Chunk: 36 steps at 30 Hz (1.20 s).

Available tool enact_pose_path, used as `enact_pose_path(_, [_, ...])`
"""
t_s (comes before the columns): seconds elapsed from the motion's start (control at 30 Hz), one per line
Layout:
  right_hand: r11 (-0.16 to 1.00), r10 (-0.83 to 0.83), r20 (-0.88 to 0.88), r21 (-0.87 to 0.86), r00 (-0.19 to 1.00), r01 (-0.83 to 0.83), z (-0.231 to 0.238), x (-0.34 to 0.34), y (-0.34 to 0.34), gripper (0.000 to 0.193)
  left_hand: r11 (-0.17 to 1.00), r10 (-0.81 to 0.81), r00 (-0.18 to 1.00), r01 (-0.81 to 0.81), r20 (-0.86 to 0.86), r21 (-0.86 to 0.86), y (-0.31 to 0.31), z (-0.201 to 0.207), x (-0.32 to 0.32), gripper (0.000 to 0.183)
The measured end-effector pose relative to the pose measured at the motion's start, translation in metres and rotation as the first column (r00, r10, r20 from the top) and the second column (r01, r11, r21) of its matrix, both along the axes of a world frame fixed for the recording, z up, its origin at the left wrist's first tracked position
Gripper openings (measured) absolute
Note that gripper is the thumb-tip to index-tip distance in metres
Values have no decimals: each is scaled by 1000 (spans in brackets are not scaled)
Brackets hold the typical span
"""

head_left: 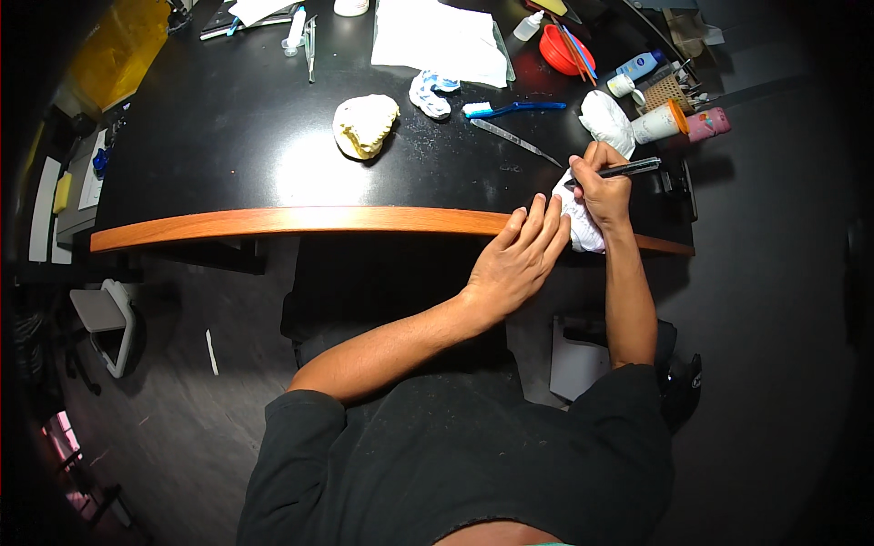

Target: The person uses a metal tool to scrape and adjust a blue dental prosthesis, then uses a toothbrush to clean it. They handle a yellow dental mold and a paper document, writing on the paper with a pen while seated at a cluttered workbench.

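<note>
My right hand grips a black pen, its tip down at a crumpled white paper or cloth by the table's front edge. My left hand lies with fingers stretched out, the fingertips at the left side of that white piece. Just beyond them is a slim metal scalpel-like tool, and behind it a blue toothbrush. A white wad sits beyond my right hand. Farther left are a pale yellow moulded lump and a smaller blue-and-white lump.
The black table has a curved wooden front edge. At the back right stand a red bowl with sticks, a white bottle with orange lid and a pink bottle. White sheets lie at the back, a syringe left of them.
</note>
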State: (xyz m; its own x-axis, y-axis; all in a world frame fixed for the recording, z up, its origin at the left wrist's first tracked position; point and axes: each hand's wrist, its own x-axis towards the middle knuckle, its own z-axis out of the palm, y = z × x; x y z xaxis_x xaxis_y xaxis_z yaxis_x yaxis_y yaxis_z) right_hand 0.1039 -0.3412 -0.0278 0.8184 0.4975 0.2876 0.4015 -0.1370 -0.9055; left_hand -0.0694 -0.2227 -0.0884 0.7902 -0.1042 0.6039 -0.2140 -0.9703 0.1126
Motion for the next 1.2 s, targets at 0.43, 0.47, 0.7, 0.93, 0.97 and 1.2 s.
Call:
enact_pose_path(0.43, [999, -34, 17, -1, 999, 34, -1, 0, -2, 39, 1000, 7, 1000, -7, -2, 10, -1, -1, 0, 54])
enact_pose_path(0.47, [999, -32, 9, 14, 999, 32, -1, 3, -3, 39, 1000, 11, 1000, -11, -7, 8, 0, 0, 0, 54])
enact_pose_path(0.7, [1000, -16, 6, -17, 1000, 16, 0, -1, -2, 39, 1000, 22, 1000, -22, -8, 15, -1, 0, -1, 55])
enact_pose_path(0.93, [999, -20, 12, -30, 1000, 20, 1, -4, -2, 39, 1000, 24, 1000, -24, -11, 13, 0, 0, -1, 54])
enact_pose_path(0.97, [999, -26, 17, -19, 1000, 26, 1, -5, -2, 38, 1000, 28, 1000, -28, -12, 14, -1, 1, -1, 54])
enact_pose_path(1.2, [996, -90, 56, -4, 994, 90, 0, 3, -7, 38, 1000, 21, 1000, -21, -10, 20, -5, 4, 4, 53])
